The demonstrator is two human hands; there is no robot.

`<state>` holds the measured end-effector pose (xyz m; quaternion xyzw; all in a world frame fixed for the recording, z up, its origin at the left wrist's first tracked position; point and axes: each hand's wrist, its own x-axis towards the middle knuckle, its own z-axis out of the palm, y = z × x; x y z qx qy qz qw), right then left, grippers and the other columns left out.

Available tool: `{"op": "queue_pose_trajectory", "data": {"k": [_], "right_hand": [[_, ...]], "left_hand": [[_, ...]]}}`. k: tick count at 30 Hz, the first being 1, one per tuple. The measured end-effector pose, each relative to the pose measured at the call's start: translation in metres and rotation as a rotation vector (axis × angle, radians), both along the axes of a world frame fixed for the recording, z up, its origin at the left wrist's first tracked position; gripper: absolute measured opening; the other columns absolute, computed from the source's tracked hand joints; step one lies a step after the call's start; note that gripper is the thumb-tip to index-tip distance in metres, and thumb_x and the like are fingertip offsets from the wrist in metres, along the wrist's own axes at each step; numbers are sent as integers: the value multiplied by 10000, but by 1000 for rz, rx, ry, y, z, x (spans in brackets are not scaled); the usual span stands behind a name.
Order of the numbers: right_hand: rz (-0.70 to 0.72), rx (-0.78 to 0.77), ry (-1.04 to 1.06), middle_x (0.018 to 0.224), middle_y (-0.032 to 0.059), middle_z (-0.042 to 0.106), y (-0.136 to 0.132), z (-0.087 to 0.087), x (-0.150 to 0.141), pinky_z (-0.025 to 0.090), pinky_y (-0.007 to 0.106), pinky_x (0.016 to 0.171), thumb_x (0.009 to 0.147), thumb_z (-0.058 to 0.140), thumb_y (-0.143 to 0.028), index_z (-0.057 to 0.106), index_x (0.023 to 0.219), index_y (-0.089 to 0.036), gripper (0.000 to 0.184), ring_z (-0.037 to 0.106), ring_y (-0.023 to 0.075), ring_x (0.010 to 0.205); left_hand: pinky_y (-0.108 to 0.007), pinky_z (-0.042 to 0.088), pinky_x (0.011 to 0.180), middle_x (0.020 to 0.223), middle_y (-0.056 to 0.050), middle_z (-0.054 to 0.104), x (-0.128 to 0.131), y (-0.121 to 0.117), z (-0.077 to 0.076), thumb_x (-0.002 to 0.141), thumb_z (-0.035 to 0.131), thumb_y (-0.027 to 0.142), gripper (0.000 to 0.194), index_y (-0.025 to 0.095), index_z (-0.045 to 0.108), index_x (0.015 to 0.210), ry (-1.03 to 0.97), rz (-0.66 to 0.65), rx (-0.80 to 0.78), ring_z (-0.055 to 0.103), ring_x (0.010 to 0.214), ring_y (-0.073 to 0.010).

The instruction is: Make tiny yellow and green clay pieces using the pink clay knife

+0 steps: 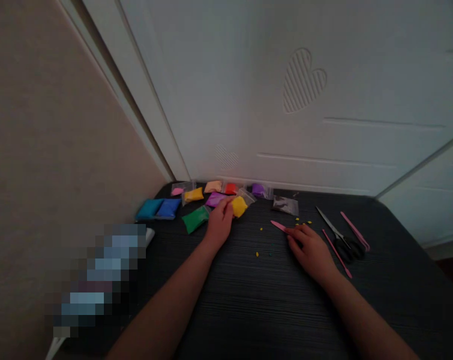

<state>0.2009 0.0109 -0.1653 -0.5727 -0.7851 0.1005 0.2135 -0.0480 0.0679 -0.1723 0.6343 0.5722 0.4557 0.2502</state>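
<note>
My left hand (219, 222) is closed on the edge of a clear bag of yellow modelling clay (239, 206), among the other clay bags at the back of the dark table. Fingers of my right hand (309, 246) grip the end of a pink plastic clay knife (278, 226), its blade pointing left, low over the table. Small yellow bits (257, 254) lie between my hands, and several more yellow pieces (303, 223) are just beyond the right one. A bag of green clay (195, 219) and a bag of magenta clay (214, 200) lie beside my left hand.
Black-handled scissors (348, 248), a thin pink tool (337, 254) and another pink tool (354, 231) lie to the right. Blue clay bags (168, 208) sit at the left; a dark clay bag (285, 205) is near the back. Behind stands a white panelled door (249, 125).
</note>
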Motion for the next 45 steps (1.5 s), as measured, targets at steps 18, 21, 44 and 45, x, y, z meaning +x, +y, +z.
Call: {"op": "queue_pose_trajectory", "data": {"k": [18, 21, 44, 45], "right_hand": [[192, -426, 487, 752, 2, 646, 70, 41, -50, 422, 248, 631, 761, 476, -417, 662, 821, -172, 314, 561, 129, 683], [188, -439, 499, 745, 6, 641, 74, 37, -49, 414, 238, 604, 757, 480, -383, 658, 813, -168, 284, 551, 123, 662], [179, 31, 330, 935, 29, 635, 79, 20, -59, 390, 325, 798, 763, 534, -227, 596, 771, -210, 65, 561, 179, 870], [191, 32, 331, 966, 27, 631, 78, 20, -60, 396, 320, 807, 766, 529, -222, 594, 783, -213, 67, 563, 173, 887]], "left_hand": [[-226, 450, 601, 734, 10, 608, 2, 17, 1, 655, 638, 298, 380, 168, 533, 997, -848, -209, -322, 572, 624, -93], [-249, 457, 624, 753, -1, 613, 7, 21, 1, 659, 631, 312, 356, 165, 539, 970, -839, -204, -306, 584, 652, -113], [-285, 451, 701, 818, -48, 637, 22, 20, 9, 718, 576, 305, 222, 138, 589, 863, -488, -383, -242, 576, 762, -155], [-288, 447, 723, 840, -49, 637, 22, 20, 10, 717, 579, 302, 223, 141, 591, 871, -510, -394, -252, 575, 781, -156]]}}
